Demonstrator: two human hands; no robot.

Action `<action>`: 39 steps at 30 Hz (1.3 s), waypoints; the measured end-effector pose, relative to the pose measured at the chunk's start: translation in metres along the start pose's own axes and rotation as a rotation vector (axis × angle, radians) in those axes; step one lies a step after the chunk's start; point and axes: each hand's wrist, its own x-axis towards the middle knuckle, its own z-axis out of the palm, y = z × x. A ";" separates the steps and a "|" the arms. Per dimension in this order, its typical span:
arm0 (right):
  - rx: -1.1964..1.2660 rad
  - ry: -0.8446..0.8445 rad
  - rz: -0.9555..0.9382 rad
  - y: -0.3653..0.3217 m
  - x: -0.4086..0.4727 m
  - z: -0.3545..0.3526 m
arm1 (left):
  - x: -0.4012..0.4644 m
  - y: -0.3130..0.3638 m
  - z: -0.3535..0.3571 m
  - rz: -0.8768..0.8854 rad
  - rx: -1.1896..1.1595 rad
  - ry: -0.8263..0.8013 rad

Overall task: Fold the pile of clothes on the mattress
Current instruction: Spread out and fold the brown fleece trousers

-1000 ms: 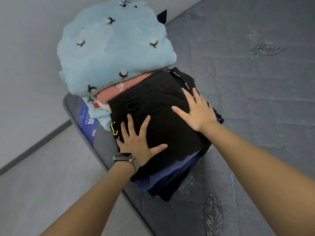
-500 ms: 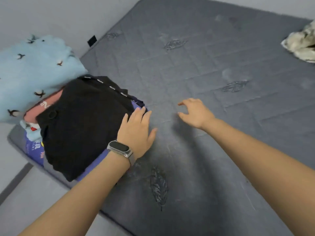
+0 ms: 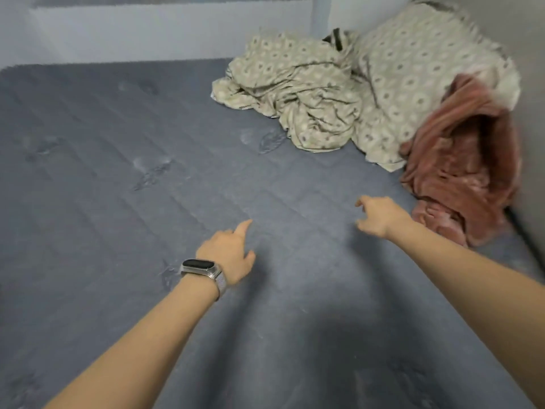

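Note:
A grey quilted mattress (image 3: 124,149) fills the view. At its far right corner lies a crumpled cream patterned cloth (image 3: 298,87), with a pink fleecy garment (image 3: 460,172) heaped beside it against the wall. My left hand (image 3: 228,255), with a watch on the wrist, hovers over the middle of the mattress, fingers loosely bent and holding nothing. My right hand (image 3: 380,215) reaches out further right, fingers relaxed and empty, a short way from the pink garment. The folded stack is out of view.
A pale wall (image 3: 147,31) runs along the far edge of the mattress and another wall (image 3: 528,84) stands on the right. A cream patterned pillow (image 3: 418,63) leans in the corner behind the crumpled cloth.
My view has swung right, away from the folded black stack and blue blanket. Both hands have left the stack and now reach over bare mattress toward the unfolded heap.

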 end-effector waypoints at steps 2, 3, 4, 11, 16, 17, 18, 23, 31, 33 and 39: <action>0.027 0.041 0.075 0.070 -0.003 -0.015 | 0.023 0.066 0.006 0.067 0.008 -0.036; 0.041 0.067 0.111 0.101 -0.005 -0.020 | 0.033 0.096 0.009 0.101 0.020 -0.048; 0.047 0.088 0.151 0.128 -0.008 -0.024 | 0.042 0.123 0.011 0.128 0.030 -0.059; 0.113 0.021 0.331 0.261 -0.012 -0.009 | 0.097 0.255 0.027 0.237 0.054 -0.145; 0.259 -0.020 0.420 0.302 0.013 0.031 | 0.125 0.290 0.045 0.250 0.059 -0.200; 0.314 -0.017 0.432 0.303 0.019 0.037 | 0.129 0.292 0.048 0.253 0.062 -0.204; 0.363 -0.004 0.435 0.302 0.026 0.043 | 0.132 0.293 0.050 0.255 0.068 -0.209; 0.471 -0.050 0.396 0.286 0.059 0.071 | 0.152 0.281 0.057 0.228 0.076 -0.244; 0.308 0.091 0.484 0.265 0.069 0.091 | 0.150 0.257 0.082 0.163 0.010 -0.275; 0.552 0.119 0.493 0.252 0.064 0.087 | 0.144 0.253 0.087 0.109 -0.083 -0.279; 1.180 0.009 0.171 0.127 -0.010 0.071 | 0.108 0.261 0.069 -0.387 -1.313 -0.542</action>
